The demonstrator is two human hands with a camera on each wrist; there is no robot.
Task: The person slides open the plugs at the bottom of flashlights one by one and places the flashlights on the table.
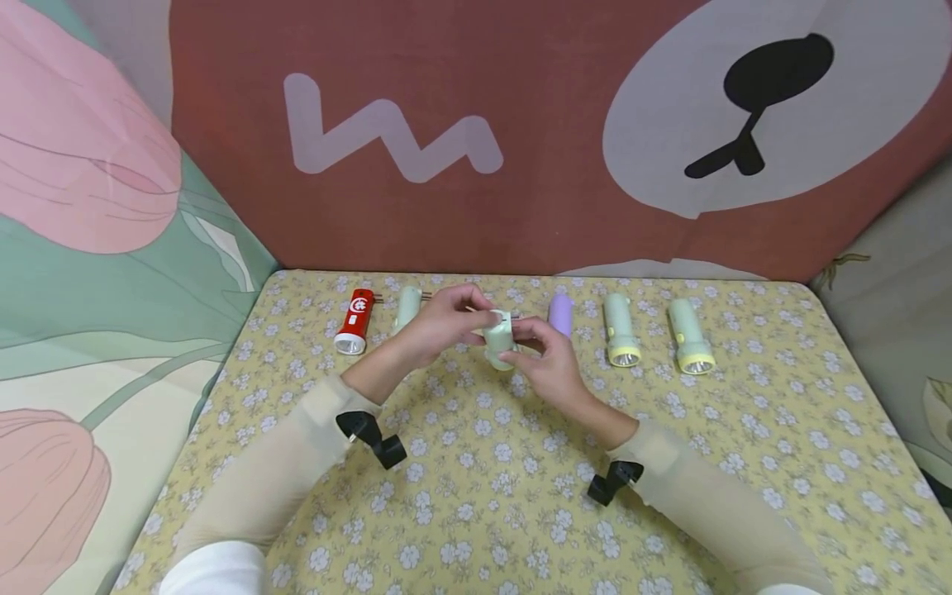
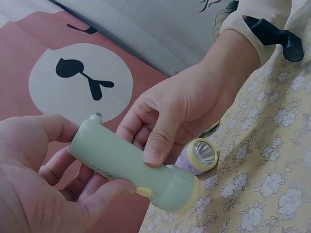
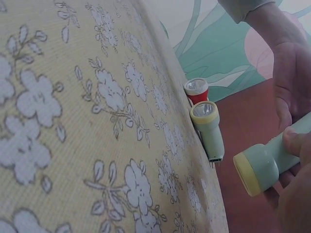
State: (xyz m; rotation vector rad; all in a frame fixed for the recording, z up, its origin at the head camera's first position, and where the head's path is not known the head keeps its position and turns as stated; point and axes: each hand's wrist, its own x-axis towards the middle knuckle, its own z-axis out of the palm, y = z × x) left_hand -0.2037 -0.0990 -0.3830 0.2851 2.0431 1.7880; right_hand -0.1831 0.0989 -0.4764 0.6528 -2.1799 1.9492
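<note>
A pale green flashlight (image 1: 500,339) with a yellow head rim is held between both hands above the table, near the middle of the head view. My left hand (image 1: 442,326) pinches its tail end, where a small metal prong sticks out in the left wrist view. My right hand (image 1: 554,368) grips the body, its thumb lying along the side just behind the head. On the same flashlight (image 2: 121,155), a yellow switch shows on the side toward the left fingers. The right wrist view shows the yellow-rimmed head (image 3: 255,170) pointing away from the hands.
Along the table's back stand a red flashlight (image 1: 357,318) and a green flashlight (image 1: 408,306) at left, both with prongs showing. Right of the hands lie a purple flashlight (image 1: 561,313) and two green flashlights, one nearer (image 1: 618,322) and one farther (image 1: 687,326). Printed cloth walls rise behind.
</note>
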